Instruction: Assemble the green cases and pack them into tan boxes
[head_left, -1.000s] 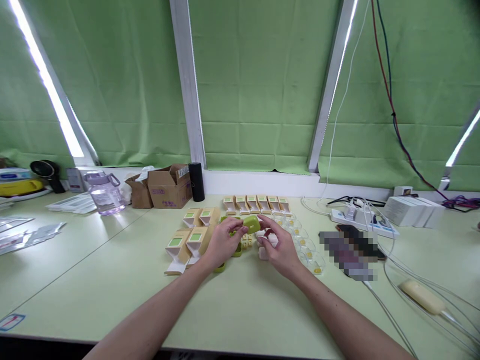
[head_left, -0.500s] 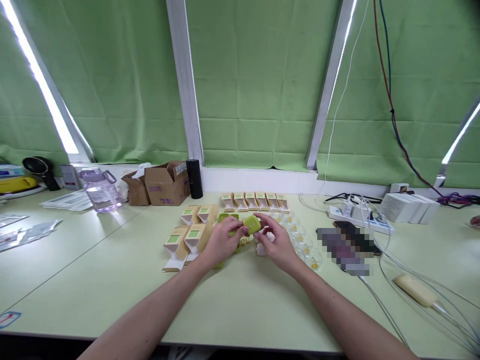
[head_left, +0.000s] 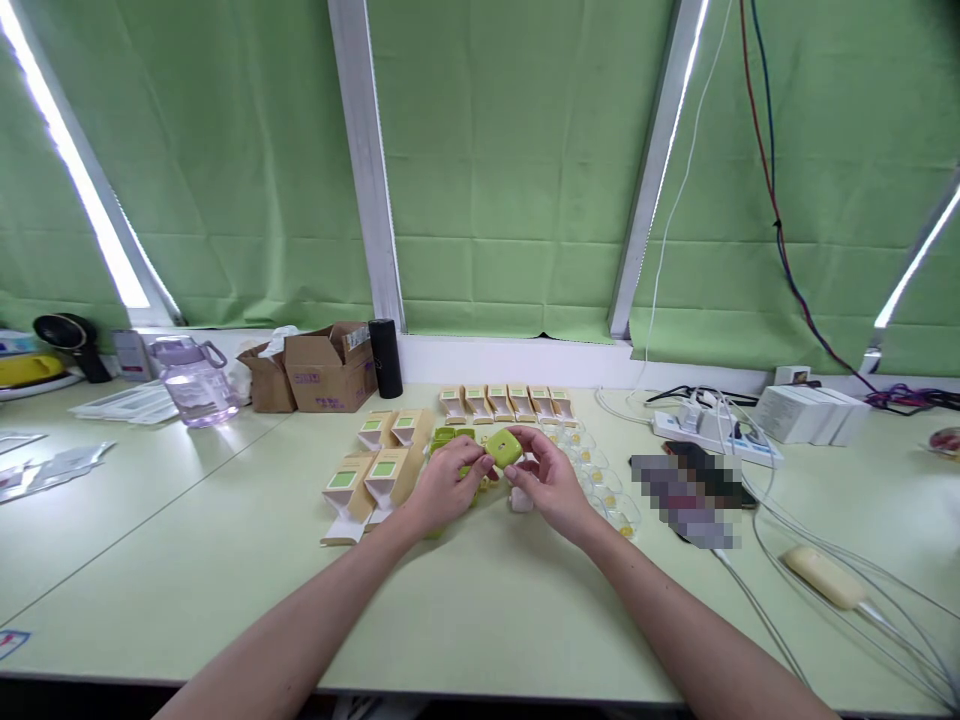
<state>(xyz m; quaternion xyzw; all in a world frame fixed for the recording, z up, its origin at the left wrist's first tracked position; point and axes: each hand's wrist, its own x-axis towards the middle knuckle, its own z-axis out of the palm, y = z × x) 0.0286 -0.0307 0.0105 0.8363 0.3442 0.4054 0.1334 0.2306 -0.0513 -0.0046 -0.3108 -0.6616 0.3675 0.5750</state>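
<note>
Both my hands meet above the middle of the table on a small green square case [head_left: 504, 447]. My left hand [head_left: 439, 488] pinches its left edge, and my right hand [head_left: 551, 482] grips its right side. Under the hands lie more green cases [head_left: 444, 437] and a small white piece [head_left: 520, 501]. Open tan cartons with green labels [head_left: 367, 473] lie just left of my left hand. A row of similar cartons [head_left: 508, 402] stands behind. Clear little trays with yellow bits [head_left: 611, 499] run along the right of my right hand.
A purple water bottle [head_left: 195, 381], brown cardboard boxes [head_left: 319, 367] and a black cylinder [head_left: 385, 358] stand at the back left. A power strip [head_left: 712, 434], white boxes [head_left: 810, 414], cables and a cream oblong object [head_left: 823, 577] lie on the right. Packets [head_left: 52, 467] sit far left.
My hands stay on the green case, which has tilted slightly so more of its top face shows. The view has shifted a little; nothing was let go.
</note>
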